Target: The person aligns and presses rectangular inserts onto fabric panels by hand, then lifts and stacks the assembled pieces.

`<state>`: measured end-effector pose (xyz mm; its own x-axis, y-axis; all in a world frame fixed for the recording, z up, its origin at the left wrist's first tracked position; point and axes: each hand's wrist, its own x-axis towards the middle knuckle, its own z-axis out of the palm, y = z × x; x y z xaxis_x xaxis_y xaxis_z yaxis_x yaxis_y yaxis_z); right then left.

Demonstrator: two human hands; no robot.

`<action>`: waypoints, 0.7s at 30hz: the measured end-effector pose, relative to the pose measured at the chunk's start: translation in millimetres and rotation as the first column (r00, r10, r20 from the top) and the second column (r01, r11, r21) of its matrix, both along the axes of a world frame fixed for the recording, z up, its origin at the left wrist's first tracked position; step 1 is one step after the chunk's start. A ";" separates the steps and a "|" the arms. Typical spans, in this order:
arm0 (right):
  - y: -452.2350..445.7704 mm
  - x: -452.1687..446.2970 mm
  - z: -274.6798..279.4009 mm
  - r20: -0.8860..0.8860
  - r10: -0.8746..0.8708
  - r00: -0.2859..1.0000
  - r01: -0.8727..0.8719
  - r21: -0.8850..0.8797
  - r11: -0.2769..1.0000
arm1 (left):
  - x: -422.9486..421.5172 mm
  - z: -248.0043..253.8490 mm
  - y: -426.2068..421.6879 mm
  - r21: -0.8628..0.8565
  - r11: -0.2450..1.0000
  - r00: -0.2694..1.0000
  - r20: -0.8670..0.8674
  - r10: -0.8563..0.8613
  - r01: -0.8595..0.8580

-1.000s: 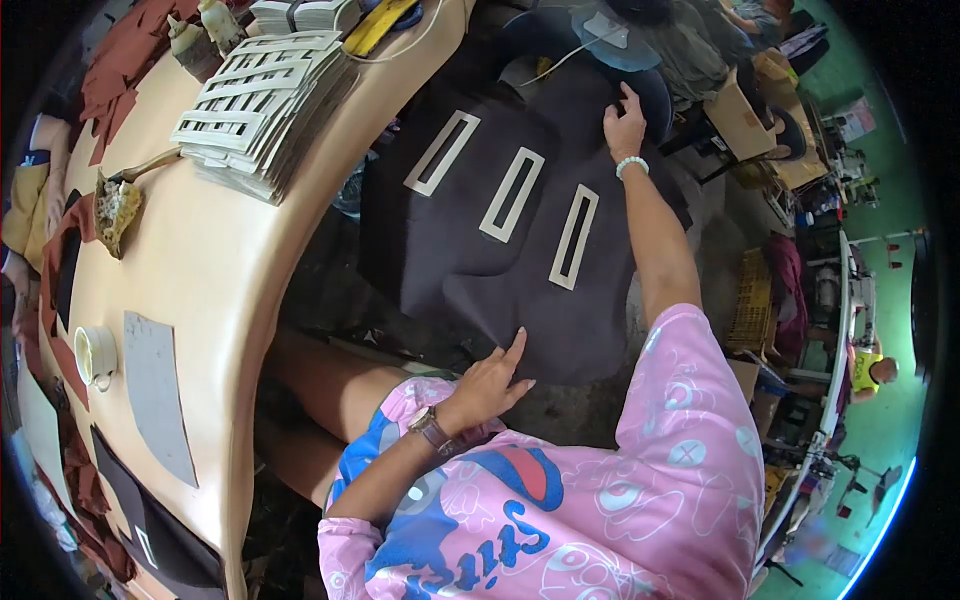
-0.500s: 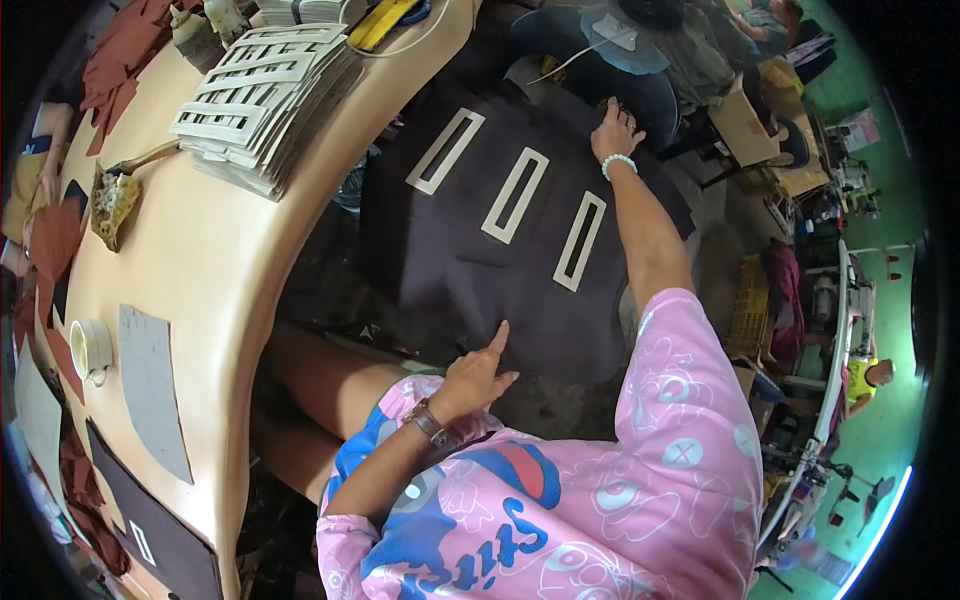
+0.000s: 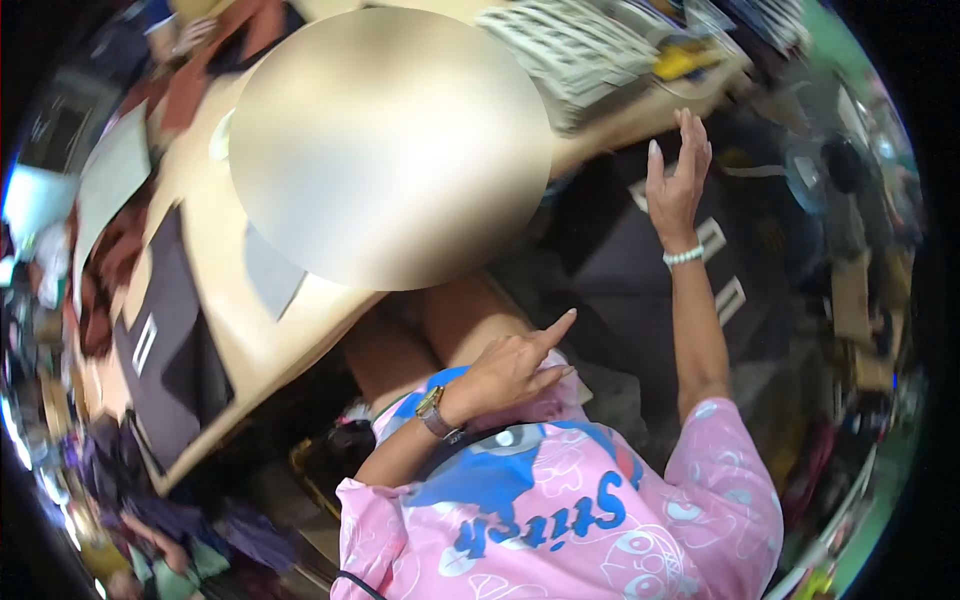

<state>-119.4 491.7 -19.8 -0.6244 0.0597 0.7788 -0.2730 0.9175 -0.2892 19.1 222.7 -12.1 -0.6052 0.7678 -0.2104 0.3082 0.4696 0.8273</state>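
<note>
My left hand (image 3: 505, 375), a watch on its wrist, hovers over my lap with the index finger stretched out and nothing in it. My right hand (image 3: 680, 185), with a beaded bracelet, is raised with its fingers apart and empty, just off the table's edge. Behind and below my right arm lies a dark piece of material (image 3: 620, 290) bearing white rectangular frames (image 3: 731, 299), partly hidden by the hand and forearm. A stack of white slotted pieces (image 3: 570, 55) sits on the table (image 3: 235, 300), up and left of my right hand.
A large blurred oval hides part of the table. Beside it is a grey piece (image 3: 270, 275). Another dark piece with a white frame (image 3: 175, 350) hangs over the table's left part. Another person's hand (image 3: 193, 36) is at the upper left. Cardboard (image 3: 853, 290) stands at right.
The view has swung towards the table, so the dark piece with the frames now appears farther right. My right hand has moved from the dark tub to near the table's edge, its fingers spread.
</note>
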 end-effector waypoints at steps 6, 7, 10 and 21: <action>-205.2 -8.4 19.6 -0.014 0.458 0.889 -0.452 -0.189 0.872 | 18.4 49.9 -108.0 0.176 0.838 0.847 -0.036 0.530 -0.517; -233.2 -2.1 24.2 0.036 0.491 0.870 -0.478 -0.179 0.860 | 24.1 60.3 -126.1 0.243 0.721 0.748 0.032 0.663 -0.649; -280.7 9.1 11.6 0.123 0.566 0.816 -0.538 -0.199 0.819 | 34.7 75.0 -182.2 0.419 0.376 0.339 -0.163 0.926 -0.826; -277.9 6.9 6.8 0.272 0.471 0.839 -0.422 -0.222 0.879 | 4.7 27.8 -406.6 0.038 0.138 0.065 -0.740 0.670 -0.990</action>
<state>-112.5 213.8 -12.9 -0.8167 -0.1861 0.5462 -0.5166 0.6573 -0.5486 23.8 -183.8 15.7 -0.8261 -0.4530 0.3353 -0.3396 0.8749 0.3453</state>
